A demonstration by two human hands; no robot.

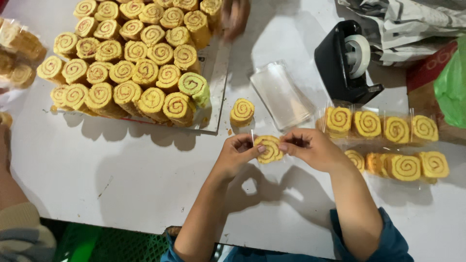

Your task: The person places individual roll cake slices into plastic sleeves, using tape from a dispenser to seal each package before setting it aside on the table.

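My left hand [236,153] and my right hand [310,148] together hold one yellow swirl cake slice [270,149] in a clear wrapper, above the white table [145,179]. My left thumb presses on the slice's face; my right fingers pinch its right edge. Just beyond my hands a single bare slice [241,111] stands on the table. To its right lies a stack of empty clear bags [281,94].
A tray [216,77] at the upper left carries several rows of swirl slices. Wrapped slices [383,127] lie in two rows at the right. A black tape dispenser [345,60] stands behind them. Another person's hand [234,17] reaches over the tray, and a sleeve [19,233] shows at the lower left.
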